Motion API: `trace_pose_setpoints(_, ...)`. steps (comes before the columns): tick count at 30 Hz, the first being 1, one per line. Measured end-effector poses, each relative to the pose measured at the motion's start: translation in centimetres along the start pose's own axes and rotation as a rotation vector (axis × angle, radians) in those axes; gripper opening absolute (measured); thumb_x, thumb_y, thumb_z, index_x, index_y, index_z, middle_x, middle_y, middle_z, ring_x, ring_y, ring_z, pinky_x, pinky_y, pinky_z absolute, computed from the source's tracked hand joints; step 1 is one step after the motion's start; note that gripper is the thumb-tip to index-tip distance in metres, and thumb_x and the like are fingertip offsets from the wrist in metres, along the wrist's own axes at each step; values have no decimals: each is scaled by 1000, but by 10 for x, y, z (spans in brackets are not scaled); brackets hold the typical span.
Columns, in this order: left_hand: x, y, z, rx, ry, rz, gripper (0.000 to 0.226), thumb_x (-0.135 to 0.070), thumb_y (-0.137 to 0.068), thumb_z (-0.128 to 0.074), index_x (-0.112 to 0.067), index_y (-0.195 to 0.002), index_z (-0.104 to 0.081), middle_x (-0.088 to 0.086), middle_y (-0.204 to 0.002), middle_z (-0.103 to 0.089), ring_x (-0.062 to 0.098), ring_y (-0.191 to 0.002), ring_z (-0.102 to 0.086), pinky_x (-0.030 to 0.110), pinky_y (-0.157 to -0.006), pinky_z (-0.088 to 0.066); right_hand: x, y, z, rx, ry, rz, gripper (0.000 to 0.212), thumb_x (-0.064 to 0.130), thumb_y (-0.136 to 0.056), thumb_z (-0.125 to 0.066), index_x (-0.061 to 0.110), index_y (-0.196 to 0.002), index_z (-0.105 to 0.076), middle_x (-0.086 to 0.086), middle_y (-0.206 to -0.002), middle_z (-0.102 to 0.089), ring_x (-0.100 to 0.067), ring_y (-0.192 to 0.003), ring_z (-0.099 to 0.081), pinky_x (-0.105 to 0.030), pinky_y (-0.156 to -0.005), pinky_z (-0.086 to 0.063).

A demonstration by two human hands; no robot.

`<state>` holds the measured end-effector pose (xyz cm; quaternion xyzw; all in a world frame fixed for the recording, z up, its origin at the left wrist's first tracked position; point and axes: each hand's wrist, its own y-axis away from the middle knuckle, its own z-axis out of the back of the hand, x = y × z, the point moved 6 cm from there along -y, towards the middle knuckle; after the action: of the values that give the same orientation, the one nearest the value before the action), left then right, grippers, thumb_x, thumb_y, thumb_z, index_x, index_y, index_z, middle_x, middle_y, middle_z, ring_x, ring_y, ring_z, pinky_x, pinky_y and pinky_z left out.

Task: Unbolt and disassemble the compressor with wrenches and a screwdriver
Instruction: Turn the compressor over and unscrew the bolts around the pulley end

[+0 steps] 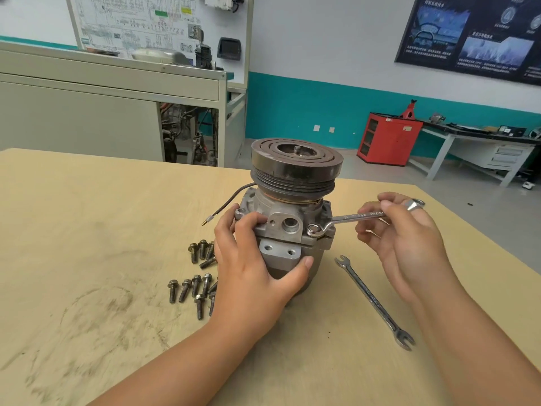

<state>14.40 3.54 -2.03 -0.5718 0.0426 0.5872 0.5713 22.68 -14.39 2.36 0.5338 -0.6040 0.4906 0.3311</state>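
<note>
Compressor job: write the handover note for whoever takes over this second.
Left hand grips the compressor, holding it upright on the table, pulley up.
Right hand holds a wrench, its ring end on a flange bolt.
A second wrench lies on the table to the right; loose bolts lie to the left.
Done: many bolts are out.
To do: loosen this bolt, then likely separate the housing. No screwdriver in view.

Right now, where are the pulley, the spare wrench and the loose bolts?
Pulley [294,171]: head view, on its grooved side.
Spare wrench [373,302]: head view, on the middle of its shaft.
Bolts [195,286]: head view, on the shank of one in the nearer group.
</note>
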Motion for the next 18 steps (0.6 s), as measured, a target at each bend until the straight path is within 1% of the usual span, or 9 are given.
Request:
trace_pose_setpoints(2,0,0,0,-1,-4,2,61,-61,-63,-67,-56,-101,-19,-15,-137,-14,12,-137,-16,23,-105,-23,-9,-13,-4,-14,57,-43,17,6,-99,-38,14,-92,-51,-1,-67,-52,-11,-50,-48,-25,-52,-47)
trace_pose_setpoints(4,0,0,1,0,-6,8,64,-66,-60,-61,-58,-105,-16,-19,-135,-13,9,-136,-15,19,-104,-22,-16,-25,-11,-22,111,-61,16,11,-100,-41,15,-93,-55,2,-65,-45,-8,-49,-44,-23,-53,-46)
trace_pose_setpoints(7,0,0,0,2,-14,8,64,-68,-58,-55,-57,-107,-15,-22,-133,-13,15,-136,-20,24,-105,-27,-21,-38,-23,-7,247,-24,15,19,-99,-47,18,-91,-60,5,-66,-42,-8,-57,-41,-22,-58,-42)
trace_pose_setpoints(9,0,0,0,-1,-17,6,64,-68,-58,-55,-57,-107,-15,-19,-135,-13,15,-135,-21,24,-105,-27,-23,-43,-33,31,351,5,22,23,-97,-49,23,-77,-59,11,-60,-47,-7,-58,-39,-24,-60,-36)
trace_pose_setpoints(11,0,0,0,-1,-19,5,64,-68,-58,-55,-57,-107,-15,-16,-137,-14,16,-135,-21,25,-105,-28,-25,-45,-39,35,415,27,34,20,-94,-49,24,-61,-54,17,-49,-47,-2,-50,-39,-25,-57,-31)
trace_pose_setpoints(12,0,0,0,-1,-20,3,64,-67,-59,-56,-57,-107,-15,-15,-137,-14,16,-135,-21,25,-105,-28,-25,-45,-41,26,431,37,36,18,-93,-49,23,-58,-52,17,-46,-47,1,-45,-38,-25,-55,-31)
trace_pose_setpoints(15,0,0,0,1,-17,2,64,-68,-59,-55,-58,-107,-15,-18,-136,-12,14,-135,-20,23,-104,-26,-22,-46,-42,-6,420,37,34,15,-94,-47,21,-60,-50,15,-44,-47,2,-40,-39,-19,-49,-34)
trace_pose_setpoints(18,1,1,-1,3,-11,-1,63,-68,-58,-55,-59,-106,-14,-22,-134,-11,13,-135,-18,20,-103,-23,-13,-47,-34,-83,214,11,28,12,-97,-44,19,-72,-51,7,-53,-42,-2,-44,-38,-20,-52,-31)
